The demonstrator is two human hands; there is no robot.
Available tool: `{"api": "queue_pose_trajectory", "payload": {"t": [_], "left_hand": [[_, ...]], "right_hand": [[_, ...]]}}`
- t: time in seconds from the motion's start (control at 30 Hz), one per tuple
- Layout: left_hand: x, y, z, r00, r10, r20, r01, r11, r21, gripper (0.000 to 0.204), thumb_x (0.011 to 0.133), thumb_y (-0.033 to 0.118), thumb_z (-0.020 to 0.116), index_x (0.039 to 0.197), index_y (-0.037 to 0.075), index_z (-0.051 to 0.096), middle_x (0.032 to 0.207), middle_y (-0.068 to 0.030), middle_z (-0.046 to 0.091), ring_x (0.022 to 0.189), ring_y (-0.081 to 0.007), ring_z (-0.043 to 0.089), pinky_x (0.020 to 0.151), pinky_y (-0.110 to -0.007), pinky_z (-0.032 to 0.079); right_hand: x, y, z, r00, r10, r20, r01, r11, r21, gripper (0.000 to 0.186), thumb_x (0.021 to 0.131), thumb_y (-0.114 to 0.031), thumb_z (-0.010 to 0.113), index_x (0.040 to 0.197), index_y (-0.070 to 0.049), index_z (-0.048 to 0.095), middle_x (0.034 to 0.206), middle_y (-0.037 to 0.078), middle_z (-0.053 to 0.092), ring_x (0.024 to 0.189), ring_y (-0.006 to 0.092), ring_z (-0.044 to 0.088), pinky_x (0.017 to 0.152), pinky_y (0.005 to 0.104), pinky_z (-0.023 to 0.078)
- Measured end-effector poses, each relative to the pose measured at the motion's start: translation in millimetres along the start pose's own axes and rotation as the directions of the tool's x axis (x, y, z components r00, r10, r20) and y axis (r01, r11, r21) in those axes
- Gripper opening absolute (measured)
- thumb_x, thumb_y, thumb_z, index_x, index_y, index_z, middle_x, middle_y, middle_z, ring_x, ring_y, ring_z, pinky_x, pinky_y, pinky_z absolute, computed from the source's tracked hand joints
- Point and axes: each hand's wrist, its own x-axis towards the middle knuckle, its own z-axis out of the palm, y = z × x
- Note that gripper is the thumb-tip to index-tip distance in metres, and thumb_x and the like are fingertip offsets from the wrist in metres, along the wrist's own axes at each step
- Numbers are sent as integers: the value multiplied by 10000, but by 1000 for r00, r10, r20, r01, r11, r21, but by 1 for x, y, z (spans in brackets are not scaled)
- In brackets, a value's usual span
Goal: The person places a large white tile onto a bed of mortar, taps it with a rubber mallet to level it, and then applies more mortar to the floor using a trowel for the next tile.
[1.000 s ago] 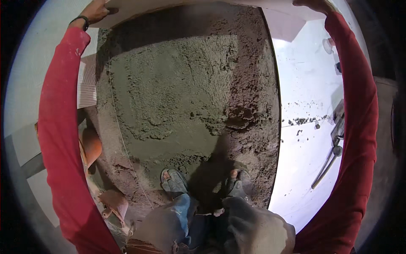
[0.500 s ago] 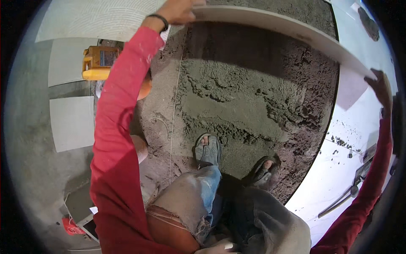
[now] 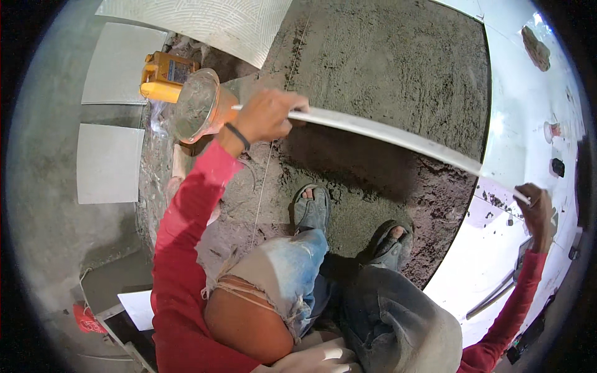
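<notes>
A long, pale, narrow straight bar stretches across in front of me, seen mostly edge-on and slanting down to the right. My left hand is closed around it close to its left end. At the other end my right hand grips it, above the white tiled floor. Below the bar lies a bed of grey-brown mortar, fairly even on the far side and rougher near my feet. A dark shadow falls on the mortar along the bar's near side. Whether the bar touches the mortar I cannot tell.
An orange bucket and yellow jerrycan stand at left. Behind lies a large sheet with combed ridges. Pale tiles lie on the left floor. A thin string runs along the mortar. A long-handled tool rests at right.
Both hands have brought the bar nearer to my feet, the right end dropping lower in view. The bucket, earlier mostly behind my left arm, now shows. The view has shifted slightly.
</notes>
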Motion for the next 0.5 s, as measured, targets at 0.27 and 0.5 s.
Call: {"api": "queue_pose_trajectory", "payload": {"t": [0.27,0.5], "left_hand": [[-15,11,-7,998,44,-45,-45,999,-26,368,662,68,559,995,176,669,784,-119,652,740,-336,631,664,-457,511],[71,-49,2,944,86,-318,-13,974,225,515,698,53,523,1124,313,650,811,-106,673,721,-321,641,661,-432,536]], "right_hand": [[-20,-4,-10,998,56,-28,-57,997,-45,294,765,-96,703,1056,-58,690,1005,120,694,889,262,671,786,311,498],[62,16,4,957,-77,-280,28,984,-174,270,852,-171,641,1116,-123,664,1063,129,664,977,306,641,796,345,502]]}}
